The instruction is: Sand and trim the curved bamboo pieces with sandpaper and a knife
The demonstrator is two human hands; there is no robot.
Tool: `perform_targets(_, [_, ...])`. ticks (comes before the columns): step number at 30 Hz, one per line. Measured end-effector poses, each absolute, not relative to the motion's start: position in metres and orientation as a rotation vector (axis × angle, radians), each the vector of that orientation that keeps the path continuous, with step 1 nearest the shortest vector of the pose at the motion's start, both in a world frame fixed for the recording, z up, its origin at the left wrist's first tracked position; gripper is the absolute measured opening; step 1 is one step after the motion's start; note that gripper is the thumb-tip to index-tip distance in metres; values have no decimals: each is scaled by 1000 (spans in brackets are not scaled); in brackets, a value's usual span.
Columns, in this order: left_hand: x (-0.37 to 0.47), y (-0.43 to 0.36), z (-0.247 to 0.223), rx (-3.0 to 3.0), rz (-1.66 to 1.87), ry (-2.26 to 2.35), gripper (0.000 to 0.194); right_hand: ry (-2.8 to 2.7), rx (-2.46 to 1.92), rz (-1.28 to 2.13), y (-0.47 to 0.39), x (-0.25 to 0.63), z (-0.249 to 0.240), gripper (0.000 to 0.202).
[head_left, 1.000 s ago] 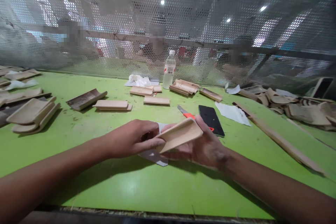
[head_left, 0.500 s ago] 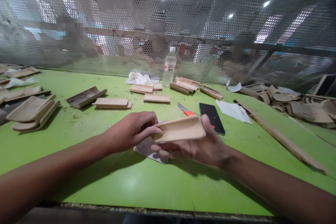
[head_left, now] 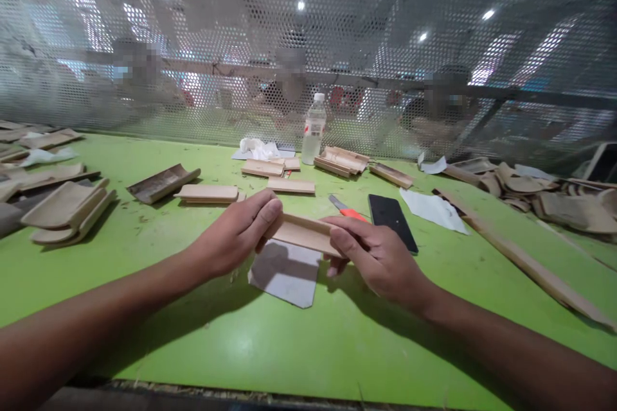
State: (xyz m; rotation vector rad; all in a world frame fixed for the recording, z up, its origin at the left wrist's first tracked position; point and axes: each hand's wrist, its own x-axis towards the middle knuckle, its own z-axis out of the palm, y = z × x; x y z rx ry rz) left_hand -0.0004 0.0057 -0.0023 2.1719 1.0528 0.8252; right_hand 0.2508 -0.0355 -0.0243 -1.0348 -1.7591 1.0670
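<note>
A pale, curved piece of what looks like bamboo (head_left: 306,233) is held level above the table, hollow side tilted toward me. My left hand (head_left: 248,228) is closed on its left end, thumb on top. The right end sits between the thumb and fingers of my right hand (head_left: 369,250). Beneath the piece, a whitish-grey sheet (head_left: 284,273) lies flat on the green table (head_left: 212,340). Just beyond my right hand lie a utility knife (head_left: 349,209) with an orange handle and a black phone (head_left: 391,221).
Similar curved pieces (head_left: 70,212) are stacked at the left, with more (head_left: 342,160) farther back. A clear bottle (head_left: 314,131) stands before a perforated screen (head_left: 231,32), people blurred behind it. At right are a white paper (head_left: 434,210), a long strip (head_left: 525,260) and a scrap heap (head_left: 554,196).
The curved piece has been lowered and turned. My right hand has gone from supporting it underneath to gripping its right end from above, and my left hand now covers its left end.
</note>
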Motion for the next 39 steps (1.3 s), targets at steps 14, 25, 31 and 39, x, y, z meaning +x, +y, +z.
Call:
perform_targets(14, [-1, 12, -10, 2016, 708, 899, 50, -1850, -1099, 838, -29, 256, -29, 38])
perform_targets(25, [-1, 7, -4, 2138, 687, 952, 33, -1804, -1179, 919, -30, 255, -31, 43])
perform_targets(31, [0, 7, -2, 2066, 718, 868, 41, -1803, -1178, 895, -29, 255, -30, 43])
perform_targets(39, [-1, 17, -10, 1809, 673, 873, 48, -1862, -1176, 645, -28, 257, -27, 34])
